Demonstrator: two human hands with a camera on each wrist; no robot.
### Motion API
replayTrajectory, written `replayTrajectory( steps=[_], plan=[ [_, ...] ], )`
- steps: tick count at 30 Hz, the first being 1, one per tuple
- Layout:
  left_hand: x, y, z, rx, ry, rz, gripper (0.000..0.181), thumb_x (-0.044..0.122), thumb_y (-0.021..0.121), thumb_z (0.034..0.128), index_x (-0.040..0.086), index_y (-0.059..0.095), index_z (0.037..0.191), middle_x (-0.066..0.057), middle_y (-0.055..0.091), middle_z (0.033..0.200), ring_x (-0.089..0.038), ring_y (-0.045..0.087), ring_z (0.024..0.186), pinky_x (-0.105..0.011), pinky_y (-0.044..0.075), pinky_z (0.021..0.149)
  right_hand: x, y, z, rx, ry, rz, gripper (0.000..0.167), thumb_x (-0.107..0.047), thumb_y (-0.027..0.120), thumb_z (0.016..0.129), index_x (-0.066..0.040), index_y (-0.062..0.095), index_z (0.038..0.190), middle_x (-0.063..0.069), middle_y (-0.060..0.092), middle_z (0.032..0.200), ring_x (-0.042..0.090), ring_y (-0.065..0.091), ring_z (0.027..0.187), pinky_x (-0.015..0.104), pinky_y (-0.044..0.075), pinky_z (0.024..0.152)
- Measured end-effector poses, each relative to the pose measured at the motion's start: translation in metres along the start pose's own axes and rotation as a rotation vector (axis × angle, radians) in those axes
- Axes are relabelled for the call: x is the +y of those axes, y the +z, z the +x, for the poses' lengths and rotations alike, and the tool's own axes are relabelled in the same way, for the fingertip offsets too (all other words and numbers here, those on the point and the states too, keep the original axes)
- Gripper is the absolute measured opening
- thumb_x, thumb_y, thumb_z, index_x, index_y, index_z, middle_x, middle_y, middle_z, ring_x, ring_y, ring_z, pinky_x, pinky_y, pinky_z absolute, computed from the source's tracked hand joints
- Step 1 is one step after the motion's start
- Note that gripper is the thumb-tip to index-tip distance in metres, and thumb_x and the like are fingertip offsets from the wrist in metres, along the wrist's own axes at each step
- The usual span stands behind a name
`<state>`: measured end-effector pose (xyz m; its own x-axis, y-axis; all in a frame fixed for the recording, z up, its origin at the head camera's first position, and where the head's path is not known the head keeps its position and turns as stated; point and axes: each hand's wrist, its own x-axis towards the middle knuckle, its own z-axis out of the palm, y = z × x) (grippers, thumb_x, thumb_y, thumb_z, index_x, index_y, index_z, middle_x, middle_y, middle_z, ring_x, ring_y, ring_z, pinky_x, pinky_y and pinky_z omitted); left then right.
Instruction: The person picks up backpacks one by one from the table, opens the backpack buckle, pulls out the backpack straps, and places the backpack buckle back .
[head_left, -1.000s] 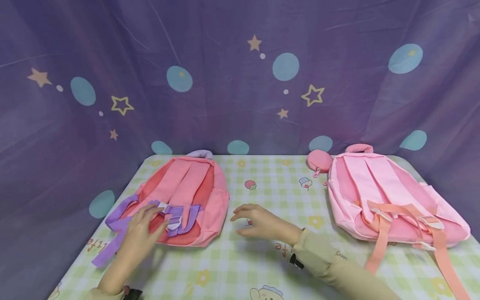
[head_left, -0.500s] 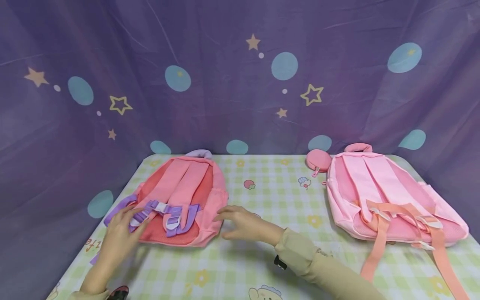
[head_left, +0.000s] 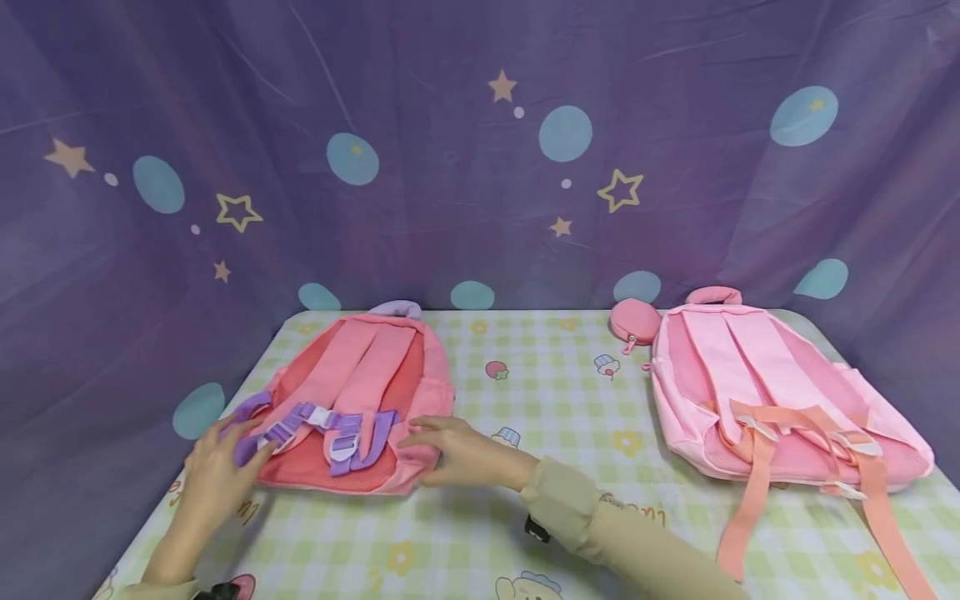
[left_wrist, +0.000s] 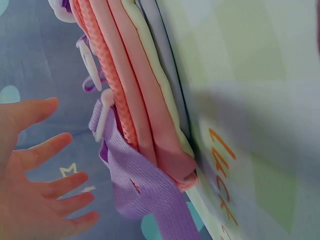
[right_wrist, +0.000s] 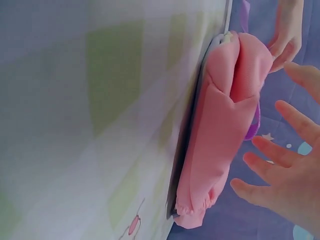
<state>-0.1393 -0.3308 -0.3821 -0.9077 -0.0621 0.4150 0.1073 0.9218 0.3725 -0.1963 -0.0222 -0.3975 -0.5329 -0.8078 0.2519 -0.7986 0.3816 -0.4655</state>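
Note:
A coral-pink backpack [head_left: 424, 392] lies at the left of the table, its back panel and shoulder straps facing up. Purple webbing [head_left: 302, 413] with white buckles [head_left: 343, 448] crosses its lower part. By the lower left corner is my left hand [head_left: 213, 475]; in the left wrist view its fingers [left_wrist: 60, 187] are spread apart beside a purple strap [left_wrist: 150, 182], with a gap between. On the opposite side, my right hand [head_left: 465, 454] hovers at the lower right corner. In the right wrist view its fingers [right_wrist: 280, 150] are spread and hold nothing.
A lighter pink backpack [head_left: 750, 367] with orange straps [head_left: 750, 517] lies on the right of the table, the straps trailing toward the front. Beside it sits a round pink pouch [head_left: 634, 322]. A checked cloth [head_left: 540, 517] covers the table, and a purple curtain [head_left: 450, 233] hangs behind.
My left hand has moved left from over the purple webbing to the backpack's lower left corner. My right hand has moved left, up to the backpack's lower right corner. The backpack has barely shifted.

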Motion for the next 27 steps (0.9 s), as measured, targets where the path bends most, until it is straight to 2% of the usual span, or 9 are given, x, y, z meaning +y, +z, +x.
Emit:
replayTrajectory(
  steps=[8,16,20,27],
  plan=[
    [-0.013,0.000,0.001,-0.048,-0.046,0.018,0.038,0.020,0.060,0.0822,-0.004,0.052,0.110,-0.040,0.031,0.118,-0.059,0.029,0.102,-0.066,0.020,0.080,-0.001,0.004,0.011,-0.053,0.046,-0.023,0.047,-0.028,0.067,0.077,-0.017,0.055,0.121,0.008,0.036,0.138,0.023,0.027,0.129,0.041,0.021,0.104],
    [-0.022,0.001,0.003,-0.092,-0.054,0.031,0.038,0.023,0.061,0.0826,-0.004,0.054,0.108,-0.043,0.032,0.115,-0.061,0.033,0.097,-0.068,0.025,0.076,0.000,0.009,0.019,-0.105,0.089,-0.038,0.046,-0.034,0.063,0.079,-0.020,0.054,0.122,0.008,0.033,0.139,0.023,0.023,0.130,0.050,0.018,0.102],
    [-0.025,0.002,0.003,-0.098,-0.044,0.028,0.036,0.021,0.061,0.0827,-0.005,0.055,0.106,-0.043,0.034,0.113,-0.060,0.034,0.097,-0.067,0.027,0.076,0.001,0.010,0.022,-0.122,0.106,-0.035,0.046,-0.037,0.063,0.079,-0.022,0.055,0.121,0.006,0.033,0.139,0.021,0.023,0.131,0.053,0.018,0.101],
    [-0.030,0.007,0.003,-0.065,0.007,0.021,0.032,0.014,0.065,0.0782,-0.004,0.057,0.103,-0.041,0.042,0.107,-0.054,0.038,0.098,-0.063,0.028,0.079,0.000,0.011,0.024,-0.138,0.125,-0.039,0.043,-0.040,0.064,0.078,-0.023,0.058,0.118,0.007,0.033,0.139,0.022,0.024,0.130,0.053,0.017,0.101]
  ],
)
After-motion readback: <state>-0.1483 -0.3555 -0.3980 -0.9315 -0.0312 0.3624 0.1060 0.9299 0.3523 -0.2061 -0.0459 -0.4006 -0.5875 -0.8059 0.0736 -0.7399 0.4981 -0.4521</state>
